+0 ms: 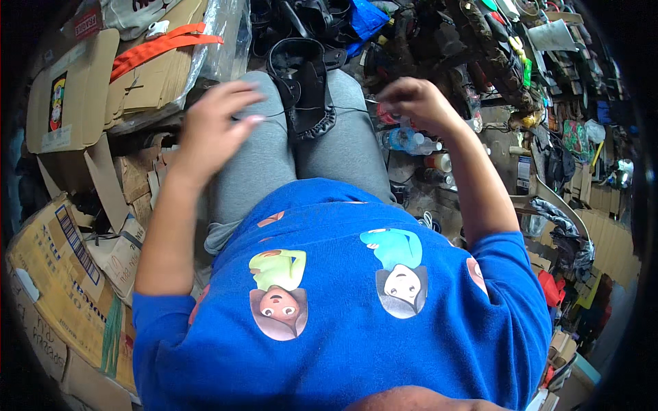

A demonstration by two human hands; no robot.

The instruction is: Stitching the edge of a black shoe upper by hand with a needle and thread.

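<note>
A: Head view: where does the black shoe upper (306, 89) lie?

B: Upper centre, on the lap. A thin thread (343, 109) runs sideways across it; the right hand (417, 103) pinches its end, closed.

A: And the left hand (212, 130)?

B: Left of it, fingers loosely spread; whether it grips the thread, he cannot tell.

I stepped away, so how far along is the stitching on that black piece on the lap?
Done: cannot tell, no finished seam shows. In hand: a thin thread stretched between the left hand and right hand over the black leather piece. Left: unclear from here.
</note>
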